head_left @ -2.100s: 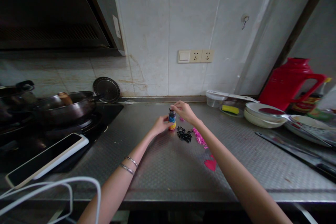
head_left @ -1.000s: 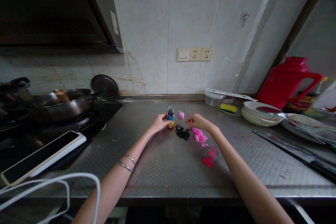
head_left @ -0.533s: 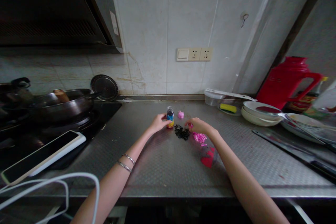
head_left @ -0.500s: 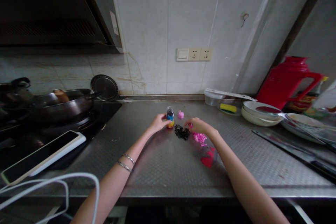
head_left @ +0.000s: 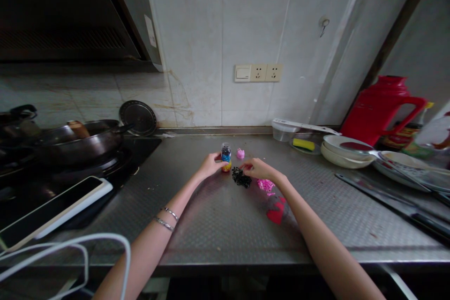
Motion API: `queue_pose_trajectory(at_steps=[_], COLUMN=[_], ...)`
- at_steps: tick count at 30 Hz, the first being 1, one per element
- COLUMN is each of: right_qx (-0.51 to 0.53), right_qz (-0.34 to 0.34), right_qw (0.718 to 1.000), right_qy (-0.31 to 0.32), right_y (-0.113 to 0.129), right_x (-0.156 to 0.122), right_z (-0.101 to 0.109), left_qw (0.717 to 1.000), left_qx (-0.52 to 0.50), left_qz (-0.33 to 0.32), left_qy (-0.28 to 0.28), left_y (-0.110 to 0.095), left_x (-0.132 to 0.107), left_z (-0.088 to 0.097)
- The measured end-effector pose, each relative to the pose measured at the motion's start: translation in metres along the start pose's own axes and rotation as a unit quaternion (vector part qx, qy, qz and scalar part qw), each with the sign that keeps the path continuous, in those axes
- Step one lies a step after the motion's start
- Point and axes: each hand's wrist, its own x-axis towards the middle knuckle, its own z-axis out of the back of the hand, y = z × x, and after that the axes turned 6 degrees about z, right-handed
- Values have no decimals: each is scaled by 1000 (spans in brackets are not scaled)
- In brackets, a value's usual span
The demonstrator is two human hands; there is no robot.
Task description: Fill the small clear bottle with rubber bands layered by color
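Note:
My left hand (head_left: 210, 166) is wrapped round a small clear jar (head_left: 226, 157) that stands upright and uncapped on the metal counter. Layers of black, blue, yellow and red show inside it. My right hand (head_left: 258, 168) is closed, fingertips together, at the upper right edge of a loose pile of small black rubber bands (head_left: 241, 177). Whether anything is pinched there is too small to tell. Partly under that wrist lies a heap of pink rubber bands (head_left: 266, 185). Behind the black pile sits a small pink lid (head_left: 240, 153).
A clear bag with red shapes (head_left: 276, 211) lies beside my right forearm. On the left are a pan (head_left: 80, 140) on the stove and a phone-like device (head_left: 52, 211) with a white cable. Bowls (head_left: 346, 157), a knife (head_left: 386, 201) and a red thermos (head_left: 378, 110) stand or lie right.
My right hand has moved slightly left, from beside the pink heap towards the black pile. The left hand keeps its hold on the jar. The whole view has shifted a little.

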Motion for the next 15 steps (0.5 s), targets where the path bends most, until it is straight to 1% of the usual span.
queue_pose_trajectory(at_steps=[3, 6, 8, 11, 13, 15], right_qx=[9, -42, -80, -114, -120, -117], right_qz=[6, 14, 7, -31, -55, -65], right_qw=[1000, 999, 997, 992, 988, 986], right_qy=[23, 10, 8, 51, 83, 98], right_y=[8, 13, 14, 15, 16, 18], right_x=[-3, -6, -7, -7, -7, -7], right_z=[5, 9, 10, 10, 9, 8], left_qw=[1000, 1000, 1000, 1000, 1000, 1000], left_qx=[4, 0, 0, 1, 1, 3], left_qz=[0, 2, 2, 5, 8, 12], left_qy=[-3, -3, -3, -4, -3, -3], left_y=[0, 0, -1, 0, 0, 0], left_x=[0, 0, 0, 0, 0, 0], left_z=[0, 0, 0, 0, 0, 0])
